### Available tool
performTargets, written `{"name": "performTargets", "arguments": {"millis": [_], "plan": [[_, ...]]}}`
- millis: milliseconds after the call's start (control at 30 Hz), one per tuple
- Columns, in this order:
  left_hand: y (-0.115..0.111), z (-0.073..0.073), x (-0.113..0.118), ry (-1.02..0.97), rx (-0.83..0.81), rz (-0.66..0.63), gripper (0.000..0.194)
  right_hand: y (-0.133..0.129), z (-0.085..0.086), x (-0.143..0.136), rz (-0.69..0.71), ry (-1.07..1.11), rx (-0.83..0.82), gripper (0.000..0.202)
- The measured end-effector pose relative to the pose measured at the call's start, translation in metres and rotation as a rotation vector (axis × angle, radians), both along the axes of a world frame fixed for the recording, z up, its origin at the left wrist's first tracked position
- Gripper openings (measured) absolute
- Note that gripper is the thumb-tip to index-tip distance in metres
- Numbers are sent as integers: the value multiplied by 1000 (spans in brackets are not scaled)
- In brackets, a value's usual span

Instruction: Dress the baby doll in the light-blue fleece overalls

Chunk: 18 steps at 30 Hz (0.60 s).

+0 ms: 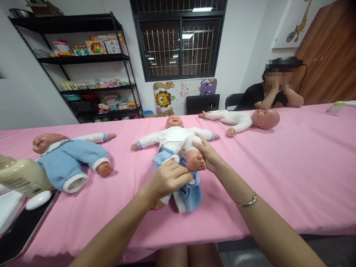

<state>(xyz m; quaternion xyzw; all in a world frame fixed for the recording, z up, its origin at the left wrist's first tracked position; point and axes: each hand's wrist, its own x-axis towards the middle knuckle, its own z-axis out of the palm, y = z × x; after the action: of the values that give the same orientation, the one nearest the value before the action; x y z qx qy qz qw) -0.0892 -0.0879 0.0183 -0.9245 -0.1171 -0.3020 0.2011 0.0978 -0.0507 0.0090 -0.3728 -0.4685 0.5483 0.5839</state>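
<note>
A baby doll (174,135) in a white top lies on its back on the pink cloth, its head away from me. Blue trousers (191,196) with white trim are around its lower body, and one bare leg sticks out of them. My right hand (208,152) holds that raised leg (194,148) from the side, near the knee. The fingers of my left hand (171,178) are curled on the blue trousers beside the doll's foot. Fabric and fingers hide part of that grip.
A doll in blue (72,155) lies left, near a bottle (25,176) and tablet (27,230). A doll in white (239,119) lies at the back right. A person (278,85) sits behind the pink table (278,178). Shelves (83,59) stand back left.
</note>
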Motion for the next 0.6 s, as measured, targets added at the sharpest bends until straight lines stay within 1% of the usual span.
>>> {"name": "performTargets", "arguments": {"millis": [100,133,200,267,300,400,467,533,600], "plan": [[-4,1,-2,-54,44,-69,14,-5,-3,-9,-60,86,-50,83],[-5,1,-2,-86,52,-95,13,-6,-5,-12,-73,92,-39,85],[-5,0,-2,-158,50,-137,14,-6,-10,-16,-84,32,22,86],[-5,-1,0,-232,-20,-167,17,-5,-13,-18,-75,-77,92,82],[-4,-1,2,-268,-93,-173,18,-5,-15,-18,-55,-124,123,78],[-4,2,9,-354,-414,-146,17,-4,-16,-17,19,-165,155,65],[-6,8,16,-345,-575,-114,15,-2,-18,-17,19,-158,147,62],[-9,17,22,-259,-624,-49,14,0,-20,-17,7,-154,141,63],[-7,26,26,-169,-598,75,16,2,-23,-19,43,-118,126,59]]}}
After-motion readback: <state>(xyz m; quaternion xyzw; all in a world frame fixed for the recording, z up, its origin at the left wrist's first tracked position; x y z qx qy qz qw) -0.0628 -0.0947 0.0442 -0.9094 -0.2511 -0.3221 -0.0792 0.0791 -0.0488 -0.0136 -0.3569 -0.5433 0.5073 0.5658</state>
